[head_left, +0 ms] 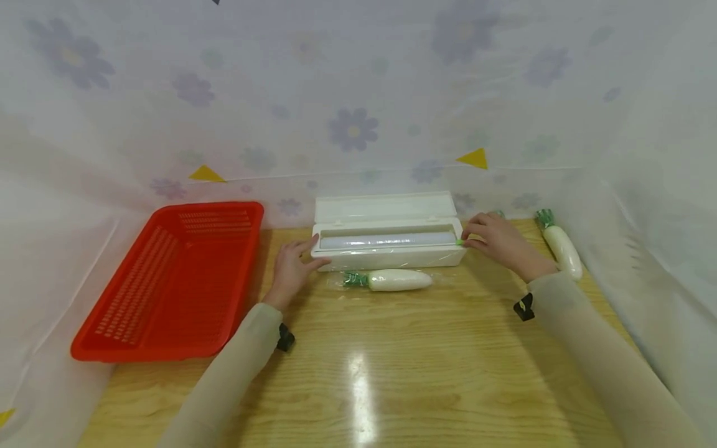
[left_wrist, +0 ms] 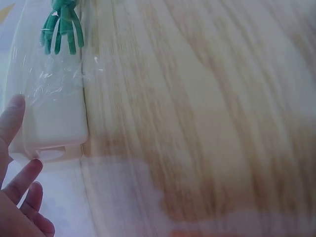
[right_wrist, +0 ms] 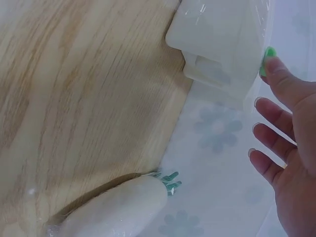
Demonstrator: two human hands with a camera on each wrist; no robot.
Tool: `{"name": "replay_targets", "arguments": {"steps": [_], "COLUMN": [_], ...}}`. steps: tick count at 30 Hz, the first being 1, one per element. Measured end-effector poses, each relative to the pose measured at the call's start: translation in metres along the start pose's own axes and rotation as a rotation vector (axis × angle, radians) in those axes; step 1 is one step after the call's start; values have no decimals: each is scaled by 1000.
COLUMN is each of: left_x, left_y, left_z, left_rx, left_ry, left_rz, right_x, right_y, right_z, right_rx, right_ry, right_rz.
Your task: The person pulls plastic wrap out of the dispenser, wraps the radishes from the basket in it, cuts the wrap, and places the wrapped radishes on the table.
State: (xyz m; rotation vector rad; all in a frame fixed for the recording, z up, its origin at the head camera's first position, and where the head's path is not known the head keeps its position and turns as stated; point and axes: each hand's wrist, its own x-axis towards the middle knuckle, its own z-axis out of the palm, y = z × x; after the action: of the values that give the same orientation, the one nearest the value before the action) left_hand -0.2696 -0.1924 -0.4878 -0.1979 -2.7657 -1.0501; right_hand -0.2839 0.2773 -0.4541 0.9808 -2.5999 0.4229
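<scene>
A white cling film box (head_left: 392, 257) stands with its lid (head_left: 386, 208) raised at the back and a roll of clear film (head_left: 386, 240) inside. My left hand (head_left: 291, 269) holds the box's left end, thumb on the front face and a finger at the end wall. At the right end, my right hand (head_left: 493, 238) pinches a small green slider (right_wrist: 267, 60) on the rim; the index finger is hidden in the right wrist view. Film hangs over the front. Before the box lies a white radish (head_left: 400, 280) with a green top, wrapped in film.
On the left of the wooden table (head_left: 426, 361) sits a red perforated basket (head_left: 254, 249). Another white radish (head_left: 562, 252) lies by the right edge, and a green top (head_left: 498, 213) peeks out behind my right hand. A flowered curtain (head_left: 353, 81) encloses the back and sides.
</scene>
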Motion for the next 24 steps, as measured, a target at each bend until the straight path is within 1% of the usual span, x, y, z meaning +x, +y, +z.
{"name": "replay_targets", "arguments": {"steps": [3, 8, 10, 11, 13, 16, 18, 20, 21, 24], "left_x": [0, -3, -4, -5, -5, -4, -3, -2, -1, 1], "left_y": [1, 1, 0, -1, -3, -4, -4, -4, -4, -4], "left_z": [1, -1, -3, -4, -7, -11, -12, -12, -11, -8], "left_rx": [7, -49, -90, -106, -143, -221, -284, -332, -353, -375], "left_ry": [-15, -42, -63, -74, -104, -160, -203, -232, -241, -245], "left_rz": [-6, 1, -4, -5, -8, -15, -19, -14, -15, -30], "right_x": [-1, -4, -5, -5, -3, 1, 5, 6, 7, 8], "right_y": [1, -2, -7, -11, -20, -36, -46, -57, -62, -76], "right_z": [-1, -3, -4, -4, -4, -1, 4, 9, 13, 28], "right_rx": [12, 14, 7, 4, -9, -28, -31, -27, -34, -60], "right_ry": [-34, -113, -108, -91, -34, 72, 121, 135, 128, 69], "right_rz": [33, 111, 125, 122, 83, -24, -107, -177, -204, -263]}}
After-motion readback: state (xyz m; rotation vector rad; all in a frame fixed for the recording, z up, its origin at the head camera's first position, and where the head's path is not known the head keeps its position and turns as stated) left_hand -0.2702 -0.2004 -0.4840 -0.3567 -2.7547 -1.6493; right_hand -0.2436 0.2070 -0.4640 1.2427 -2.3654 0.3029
